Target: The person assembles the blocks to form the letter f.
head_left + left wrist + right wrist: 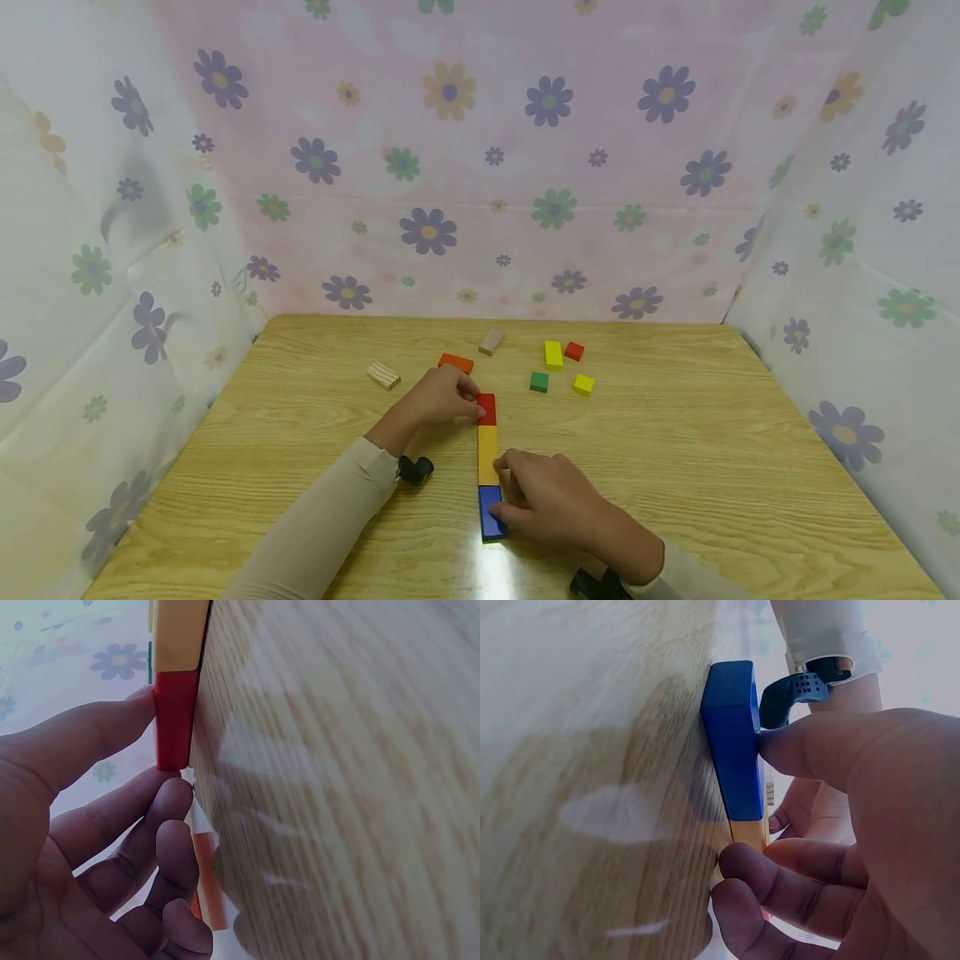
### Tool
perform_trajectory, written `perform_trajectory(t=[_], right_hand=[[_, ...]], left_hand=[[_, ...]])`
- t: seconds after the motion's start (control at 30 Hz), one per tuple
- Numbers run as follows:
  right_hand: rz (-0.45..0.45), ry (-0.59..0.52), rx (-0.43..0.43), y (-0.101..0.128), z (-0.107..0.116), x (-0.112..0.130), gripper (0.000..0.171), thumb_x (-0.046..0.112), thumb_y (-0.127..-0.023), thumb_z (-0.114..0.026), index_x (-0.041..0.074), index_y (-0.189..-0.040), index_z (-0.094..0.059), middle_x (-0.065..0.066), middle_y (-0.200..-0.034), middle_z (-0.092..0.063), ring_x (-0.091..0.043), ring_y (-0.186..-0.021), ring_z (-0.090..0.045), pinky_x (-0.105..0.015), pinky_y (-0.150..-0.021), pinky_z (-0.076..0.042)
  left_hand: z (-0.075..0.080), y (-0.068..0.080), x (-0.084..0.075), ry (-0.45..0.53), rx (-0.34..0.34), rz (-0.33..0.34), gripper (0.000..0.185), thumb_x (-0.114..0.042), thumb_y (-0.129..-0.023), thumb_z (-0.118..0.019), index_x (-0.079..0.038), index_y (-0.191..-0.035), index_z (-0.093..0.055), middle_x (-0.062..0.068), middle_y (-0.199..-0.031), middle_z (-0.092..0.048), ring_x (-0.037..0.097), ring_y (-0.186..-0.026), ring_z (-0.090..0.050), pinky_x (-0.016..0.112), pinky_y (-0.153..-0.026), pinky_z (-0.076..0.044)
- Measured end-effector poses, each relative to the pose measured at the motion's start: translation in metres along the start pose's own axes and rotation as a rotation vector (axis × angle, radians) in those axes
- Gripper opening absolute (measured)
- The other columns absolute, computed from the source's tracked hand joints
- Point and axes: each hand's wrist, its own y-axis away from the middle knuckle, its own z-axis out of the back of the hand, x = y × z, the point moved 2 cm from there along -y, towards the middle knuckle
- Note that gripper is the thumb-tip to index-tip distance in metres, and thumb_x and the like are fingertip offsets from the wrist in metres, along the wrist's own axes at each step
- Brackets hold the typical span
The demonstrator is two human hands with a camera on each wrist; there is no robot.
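On a wooden table (675,433), the left hand (435,400) pinches a red wooden block (487,408) heading a row; the right hand (551,496) grips the blue wooden block (490,510) beside the yellow wooden block (487,454).

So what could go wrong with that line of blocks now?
The red block, yellow block and blue block lie end to end, each hand holding one end. If the left hand pushes sideways on the red one, the line could bend. If the right hand nudges the blue one, a gap might open. A sleeve could also bump the orange block nearby.
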Motion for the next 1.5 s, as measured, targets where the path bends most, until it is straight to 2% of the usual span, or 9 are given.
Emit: perform_trajectory(t=[0.27, 0.5, 1.03, 1.5], right_hand=[[-0.001, 0.015, 0.000, -0.0009, -0.0016, -0.0013, 0.054, 0.051, -0.091, -0.075, 0.015, -0.130, -0.064, 0.018, -0.072, -0.052, 0.000, -0.058, -0.047, -0.023, -0.053, -0.036], [-0.012, 0.040, -0.005, -0.0021, -0.0038, -0.0018, 0.053, 0.052, -0.091, -0.074, 0.018, -0.129, -0.063, 0.019, -0.073, -0.052, 0.000, -0.059, -0.047, -0.025, -0.060, -0.037], [-0.029, 0.009, -0.028, -0.0009, -0.0052, -0.0021, 0.049, 0.051, -0.092, -0.074, 0.019, -0.126, -0.061, 0.019, -0.074, -0.052, 0.000, -0.059, -0.047, -0.023, -0.055, -0.037], [-0.016, 0.007, -0.036, -0.0010, -0.0065, -0.0028, 0.048, 0.052, -0.093, -0.072, 0.020, -0.126, -0.060, 0.018, -0.074, -0.051, 0.000, -0.058, -0.047, -0.023, -0.057, -0.038]], left_hand=[[-0.0014, 0.0001, 0.0013, 0.022, -0.004, 0.002, 0.031, -0.025, -0.086, -0.086, -0.010, -0.111, -0.078, -0.002, -0.101, -0.073, 0.015, -0.092, -0.064, 0.033, -0.081, -0.056], [-0.0018, 0.0001, 0.0014, 0.029, -0.005, 0.006, 0.030, -0.025, -0.086, -0.086, -0.011, -0.111, -0.078, -0.003, -0.100, -0.072, 0.015, -0.092, -0.064, 0.033, -0.082, -0.056], [-0.0017, 0.0011, -0.0004, 0.014, -0.006, 0.000, 0.032, -0.026, -0.087, -0.086, -0.010, -0.113, -0.078, -0.002, -0.102, -0.074, 0.014, -0.091, -0.065, 0.033, -0.081, -0.056], [-0.0025, 0.0033, -0.0007, 0.026, -0.011, 0.013, 0.032, -0.025, -0.088, -0.085, -0.008, -0.114, -0.077, 0.000, -0.102, -0.072, 0.016, -0.091, -0.064, 0.033, -0.082, -0.056]])
